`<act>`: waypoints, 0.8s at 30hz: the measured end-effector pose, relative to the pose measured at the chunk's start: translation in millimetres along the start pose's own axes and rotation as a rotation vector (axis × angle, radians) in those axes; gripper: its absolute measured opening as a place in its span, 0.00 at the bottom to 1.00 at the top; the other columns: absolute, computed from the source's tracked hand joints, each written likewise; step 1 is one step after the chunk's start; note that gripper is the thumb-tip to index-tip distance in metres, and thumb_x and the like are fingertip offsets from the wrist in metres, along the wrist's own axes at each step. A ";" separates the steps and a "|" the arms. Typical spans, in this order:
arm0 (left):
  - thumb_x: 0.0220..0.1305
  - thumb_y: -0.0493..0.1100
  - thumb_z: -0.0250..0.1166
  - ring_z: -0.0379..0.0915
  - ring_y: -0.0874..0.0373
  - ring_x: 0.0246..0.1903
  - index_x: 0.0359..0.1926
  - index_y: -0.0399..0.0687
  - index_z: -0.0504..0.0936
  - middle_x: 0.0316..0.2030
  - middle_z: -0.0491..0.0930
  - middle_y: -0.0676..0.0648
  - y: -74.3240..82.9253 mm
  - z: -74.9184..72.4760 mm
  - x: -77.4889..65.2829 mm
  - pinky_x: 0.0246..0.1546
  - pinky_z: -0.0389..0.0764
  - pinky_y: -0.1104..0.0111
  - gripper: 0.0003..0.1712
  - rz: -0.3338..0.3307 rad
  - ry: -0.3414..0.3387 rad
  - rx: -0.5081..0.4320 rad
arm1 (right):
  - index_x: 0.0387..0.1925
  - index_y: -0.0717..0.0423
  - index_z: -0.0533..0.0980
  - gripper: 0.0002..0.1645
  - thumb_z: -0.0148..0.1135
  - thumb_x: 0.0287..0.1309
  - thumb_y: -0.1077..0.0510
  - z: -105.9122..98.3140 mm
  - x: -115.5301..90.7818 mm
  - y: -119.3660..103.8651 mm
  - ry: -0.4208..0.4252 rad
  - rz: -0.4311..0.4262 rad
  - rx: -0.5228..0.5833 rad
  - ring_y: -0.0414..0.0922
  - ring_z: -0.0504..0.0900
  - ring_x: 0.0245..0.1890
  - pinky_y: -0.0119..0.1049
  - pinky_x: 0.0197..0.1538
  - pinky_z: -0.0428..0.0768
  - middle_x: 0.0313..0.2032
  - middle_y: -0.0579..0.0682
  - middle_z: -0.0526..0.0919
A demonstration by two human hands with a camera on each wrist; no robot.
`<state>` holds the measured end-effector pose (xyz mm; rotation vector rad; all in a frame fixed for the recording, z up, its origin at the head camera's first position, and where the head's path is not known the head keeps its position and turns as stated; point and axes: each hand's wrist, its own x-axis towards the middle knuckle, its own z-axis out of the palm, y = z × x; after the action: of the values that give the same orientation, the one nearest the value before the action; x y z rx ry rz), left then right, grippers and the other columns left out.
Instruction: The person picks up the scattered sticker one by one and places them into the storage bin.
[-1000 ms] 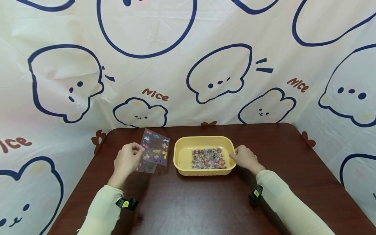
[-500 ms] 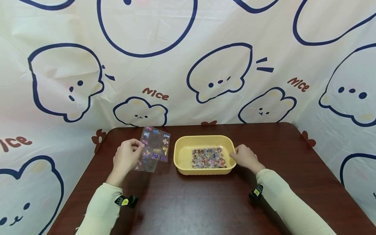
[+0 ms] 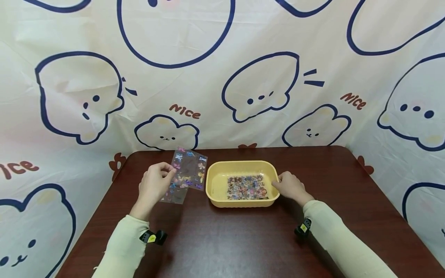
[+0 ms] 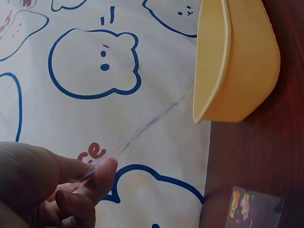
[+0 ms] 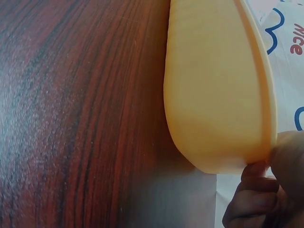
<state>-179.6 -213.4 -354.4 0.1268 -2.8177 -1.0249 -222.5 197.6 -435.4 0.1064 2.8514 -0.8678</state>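
Observation:
My left hand [image 3: 156, 183] pinches the left edge of a clear sticker sheet [image 3: 189, 168] between thumb and fingers; small colourful figures run around its border. In the left wrist view the sheet [image 4: 152, 122] appears almost edge-on, raised above the table. Partly hidden beneath it, a second clear sticker sheet [image 3: 175, 195] lies on the table. My right hand [image 3: 291, 187] grips the right rim of a yellow plastic tub [image 3: 217, 191], thumb on top and fingers curled below in the right wrist view. Inside the tub lies a patch of many small printed stickers [image 3: 247, 187].
The dark brown wooden table [image 3: 222, 239] reaches back to a white cloth [image 3: 208, 96] printed with blue cartoon outlines, which also hangs at both sides. A black wrist camera [image 3: 160, 237] sits on the left sleeve, another [image 3: 302, 227] on the right.
The left hand has shifted slightly right with the held sheet, which has come nearer the tub and rises a little higher. The right hand and the tub have stayed in place.

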 end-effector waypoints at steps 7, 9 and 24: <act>0.74 0.50 0.60 0.73 0.57 0.20 0.45 0.45 0.83 0.34 0.90 0.41 6.8 8.1 -1.4 0.20 0.64 0.65 0.14 0.021 -0.002 -0.013 | 0.23 0.57 0.80 0.18 0.56 0.64 0.52 1.3 0.5 2.1 -0.001 -0.003 0.001 0.42 0.77 0.21 0.35 0.26 0.69 0.19 0.47 0.81; 0.74 0.50 0.60 0.74 0.57 0.22 0.45 0.45 0.83 0.35 0.90 0.41 8.5 9.8 -2.0 0.20 0.64 0.64 0.14 0.022 -0.005 -0.018 | 0.22 0.57 0.80 0.18 0.56 0.64 0.51 1.8 0.7 2.4 0.000 -0.003 0.001 0.42 0.77 0.21 0.35 0.27 0.68 0.19 0.47 0.81; 0.73 0.50 0.61 0.81 0.58 0.27 0.43 0.47 0.84 0.34 0.90 0.44 16.4 21.5 1.0 0.26 0.66 0.64 0.13 0.006 -0.013 -0.035 | 0.20 0.56 0.78 0.19 0.56 0.63 0.52 1.9 0.4 2.4 0.013 -0.013 0.001 0.41 0.76 0.20 0.35 0.26 0.68 0.17 0.46 0.80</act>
<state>-184.6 -187.5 -360.1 0.1087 -2.8081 -1.0778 -222.4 198.6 -438.3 0.0936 2.8667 -0.8749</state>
